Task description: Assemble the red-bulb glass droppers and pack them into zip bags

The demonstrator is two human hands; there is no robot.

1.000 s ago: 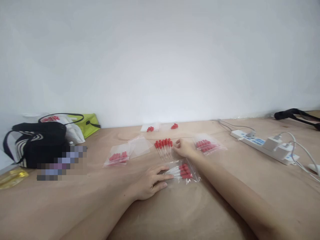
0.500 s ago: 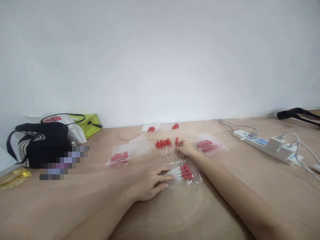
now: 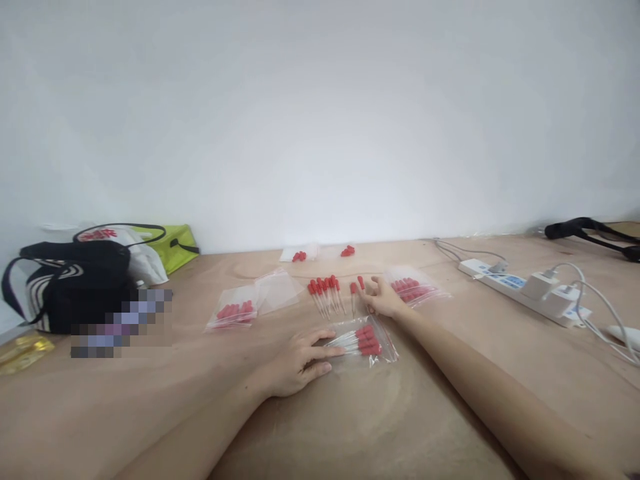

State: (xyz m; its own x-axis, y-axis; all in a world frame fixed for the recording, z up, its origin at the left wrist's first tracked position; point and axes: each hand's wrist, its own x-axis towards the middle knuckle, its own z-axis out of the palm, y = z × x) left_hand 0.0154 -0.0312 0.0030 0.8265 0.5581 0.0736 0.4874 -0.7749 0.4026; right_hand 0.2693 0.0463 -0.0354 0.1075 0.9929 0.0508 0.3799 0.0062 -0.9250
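Note:
My left hand [image 3: 303,363] rests with fingers spread on the left end of a clear zip bag [image 3: 387,341], which holds several red-topped droppers [image 3: 367,340]. Beyond that bag, my right hand [image 3: 380,298] has its fingers apart beside two loose droppers [image 3: 353,289] lying on the table. To their left is a fanned row of several red-topped droppers [image 3: 325,288]. A bag of red-topped pieces [image 3: 413,290] lies just right of my right hand, and another bag [image 3: 234,310] is on the left.
Small bags with red pieces [image 3: 299,256] lie near the wall. A black bag [image 3: 75,287] and a green bag [image 3: 177,247] stand at the left. On the right are a white power strip [image 3: 523,290] with cables and a black object [image 3: 590,233].
My right hand has let go of a dropper and shifted slightly right, its fingers opening. Two separate droppers now show beside it. The whole view has shifted slightly.

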